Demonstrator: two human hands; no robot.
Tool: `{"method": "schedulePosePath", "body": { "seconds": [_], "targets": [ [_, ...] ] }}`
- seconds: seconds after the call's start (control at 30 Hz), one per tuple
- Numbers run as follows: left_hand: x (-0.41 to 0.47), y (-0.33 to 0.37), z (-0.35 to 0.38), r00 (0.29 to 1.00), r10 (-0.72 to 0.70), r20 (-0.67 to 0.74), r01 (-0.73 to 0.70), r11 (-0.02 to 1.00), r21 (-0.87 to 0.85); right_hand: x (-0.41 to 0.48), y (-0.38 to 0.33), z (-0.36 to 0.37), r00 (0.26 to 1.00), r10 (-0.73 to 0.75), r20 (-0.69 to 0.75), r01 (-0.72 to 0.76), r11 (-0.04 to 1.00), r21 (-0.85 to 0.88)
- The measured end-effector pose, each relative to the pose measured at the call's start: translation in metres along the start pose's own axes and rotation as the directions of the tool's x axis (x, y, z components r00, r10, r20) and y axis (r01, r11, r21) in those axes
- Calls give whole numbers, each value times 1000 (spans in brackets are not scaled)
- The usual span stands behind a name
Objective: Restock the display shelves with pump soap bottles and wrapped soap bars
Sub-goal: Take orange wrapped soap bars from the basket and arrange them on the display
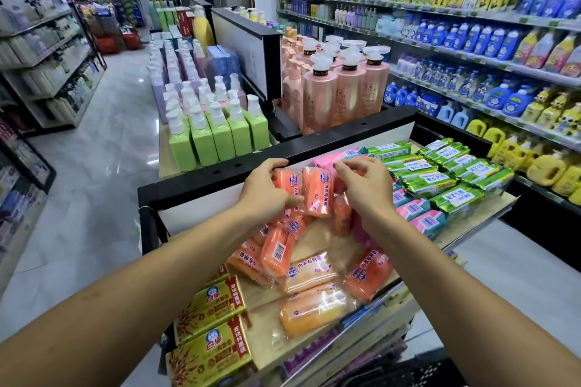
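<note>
Red baskets (pixel 132 40) — seemingly — on floor (pixel 94 151).

Head camera looks forward-down, seemingly close, over the shelf (pixel 484 214).

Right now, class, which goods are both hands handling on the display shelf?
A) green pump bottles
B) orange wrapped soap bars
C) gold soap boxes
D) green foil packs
B: the left hand grips and the right hand pinches the orange wrapped soap bars standing at the back of the shelf.
</note>
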State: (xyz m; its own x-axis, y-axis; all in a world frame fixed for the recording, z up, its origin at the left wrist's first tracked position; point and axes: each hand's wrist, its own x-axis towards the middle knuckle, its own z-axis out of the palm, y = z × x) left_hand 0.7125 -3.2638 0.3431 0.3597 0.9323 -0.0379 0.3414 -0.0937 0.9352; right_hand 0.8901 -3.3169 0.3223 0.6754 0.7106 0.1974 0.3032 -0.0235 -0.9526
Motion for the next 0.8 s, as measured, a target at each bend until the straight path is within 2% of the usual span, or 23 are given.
{"method": "schedulePosePath", "body": {
  "seconds": [0.07,0.17,0.23,0.33,0.43,0.5,0.8],
  "targets": [
    [0,1,-1,1000,-4,-7,4,999,-41,0,1,-3,1000,-1,10,0,1000,31],
    [-1,4,-4,999,-2,-51,-3,995,-95,0,-7,-14,992,115,52,-124,963,239],
    [-5,10,-6,999,-24,-44,16,986,-165,-4,-18,-29,989,126,79,-146,928,342],
    [-17,18,-4,998,-6,63,20,974,-227,-14,-32,-55,995,31,96,-62,938,342],
    [-36,21,10,961,69,267,-17,981,-192,-30,-36,-78,992,-41,119,-3,936,351],
    [-46,20,23,940,44,338,7,989,-148,-43,-34,-90,991,-71,116,27,938,347],
    [-60,11,40,897,-134,420,213,966,-147,-69,-18,-132,984,-151,91,111,931,349]
  ]
}}
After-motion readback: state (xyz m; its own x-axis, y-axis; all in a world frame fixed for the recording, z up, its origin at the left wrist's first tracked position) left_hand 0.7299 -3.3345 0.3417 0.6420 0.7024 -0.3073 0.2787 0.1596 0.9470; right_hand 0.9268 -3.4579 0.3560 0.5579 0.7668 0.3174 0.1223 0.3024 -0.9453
